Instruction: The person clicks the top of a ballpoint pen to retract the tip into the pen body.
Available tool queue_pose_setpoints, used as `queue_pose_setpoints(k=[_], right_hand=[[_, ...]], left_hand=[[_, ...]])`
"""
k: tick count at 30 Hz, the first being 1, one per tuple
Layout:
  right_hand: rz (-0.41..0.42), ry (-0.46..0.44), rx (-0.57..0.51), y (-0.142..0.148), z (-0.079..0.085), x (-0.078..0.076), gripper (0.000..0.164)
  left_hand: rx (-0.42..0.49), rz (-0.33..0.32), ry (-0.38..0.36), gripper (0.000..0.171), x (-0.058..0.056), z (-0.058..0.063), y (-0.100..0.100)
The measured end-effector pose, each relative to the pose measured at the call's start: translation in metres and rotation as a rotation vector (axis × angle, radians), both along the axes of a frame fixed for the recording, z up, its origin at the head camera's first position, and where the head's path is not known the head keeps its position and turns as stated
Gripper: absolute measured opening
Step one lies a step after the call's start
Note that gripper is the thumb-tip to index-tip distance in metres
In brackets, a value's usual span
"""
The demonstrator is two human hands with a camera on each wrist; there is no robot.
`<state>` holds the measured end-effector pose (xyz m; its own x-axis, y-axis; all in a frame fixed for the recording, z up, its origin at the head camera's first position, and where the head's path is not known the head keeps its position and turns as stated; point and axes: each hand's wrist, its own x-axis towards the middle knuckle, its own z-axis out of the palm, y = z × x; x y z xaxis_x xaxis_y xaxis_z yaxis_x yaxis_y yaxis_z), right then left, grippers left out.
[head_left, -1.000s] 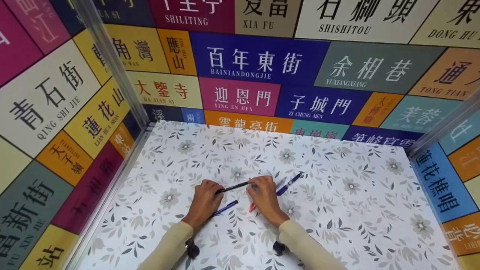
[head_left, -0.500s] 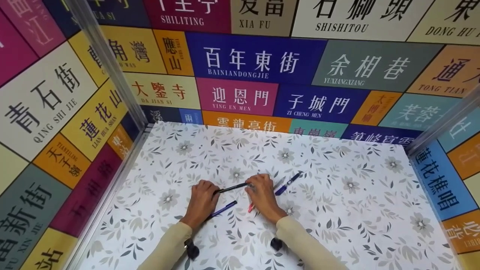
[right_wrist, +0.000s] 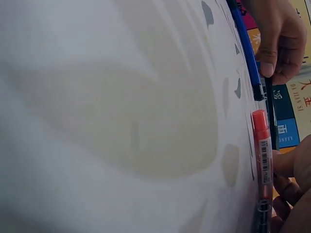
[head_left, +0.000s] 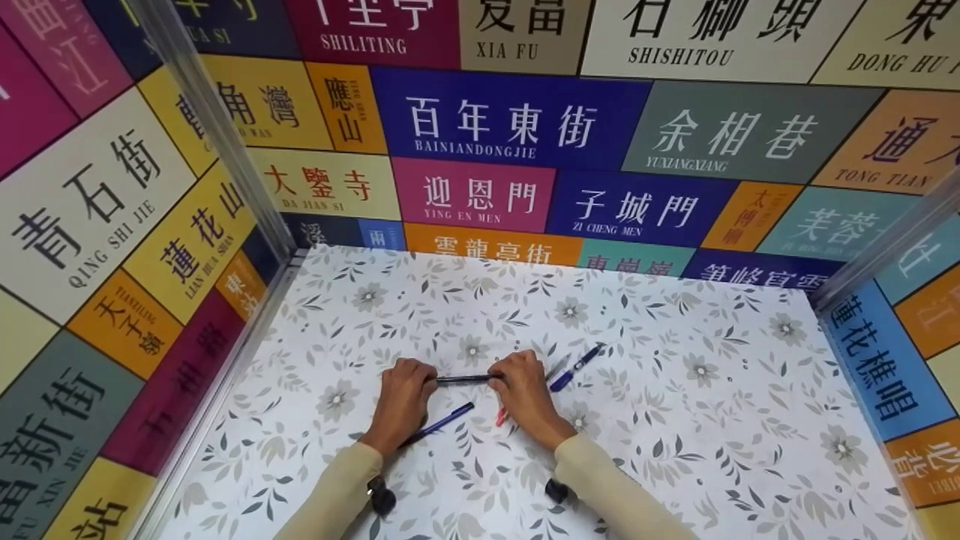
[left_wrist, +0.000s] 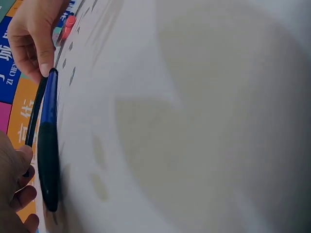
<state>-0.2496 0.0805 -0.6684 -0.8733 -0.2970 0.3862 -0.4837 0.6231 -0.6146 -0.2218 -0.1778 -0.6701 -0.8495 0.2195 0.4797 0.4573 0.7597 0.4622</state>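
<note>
A slim black pen [head_left: 463, 379] spans the gap between the two hands, nearly level in the head view. My left hand [head_left: 403, 397] pinches its left end, and my right hand [head_left: 529, 394] pinches the right end. The fingers cover both ends. Just in front of the left hand lies a blue pen [head_left: 450, 421], large and near in the left wrist view [left_wrist: 48, 145]. A clear-barrelled pen with a red end [right_wrist: 265, 160] lies beside the right hand; from above, the hand hides its middle.
To the right of the right hand, another blue pen [head_left: 576, 368] lies slantwise on the white flower-patterned tabletop [head_left: 675, 435]. Panels with coloured name signs [head_left: 517, 112] rise behind the table and on both sides, with metal posts [head_left: 247, 165] at the corners.
The black pen has turned from a slant, right end farther away, to nearly level across the view. Both hands keep hold of it; the other pens lie as before.
</note>
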Motion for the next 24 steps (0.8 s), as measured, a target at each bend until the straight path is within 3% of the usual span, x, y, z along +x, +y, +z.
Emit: queue_pose_setpoints(k=[7,10,19,24], right_hand=[[0.009,0.062,-0.001,0.005,0.012,0.011,0.011],[0.014,0.045,-0.035,0.008,0.017,0.017,0.012],[0.083,-0.053,-0.145,0.021,0.033,0.031,0.013],[0.097,-0.101,-0.223,0.026,0.040,0.037,0.014]], left_hand=[[0.168,-0.025,-0.086,0.008,-0.001,0.023,0.002],[0.230,-0.042,-0.100,0.007,-0.002,0.034,0.005],[0.408,-0.106,0.031,0.016,-0.008,0.055,0.019],[0.488,-0.102,0.031,0.022,-0.007,0.064,0.029]])
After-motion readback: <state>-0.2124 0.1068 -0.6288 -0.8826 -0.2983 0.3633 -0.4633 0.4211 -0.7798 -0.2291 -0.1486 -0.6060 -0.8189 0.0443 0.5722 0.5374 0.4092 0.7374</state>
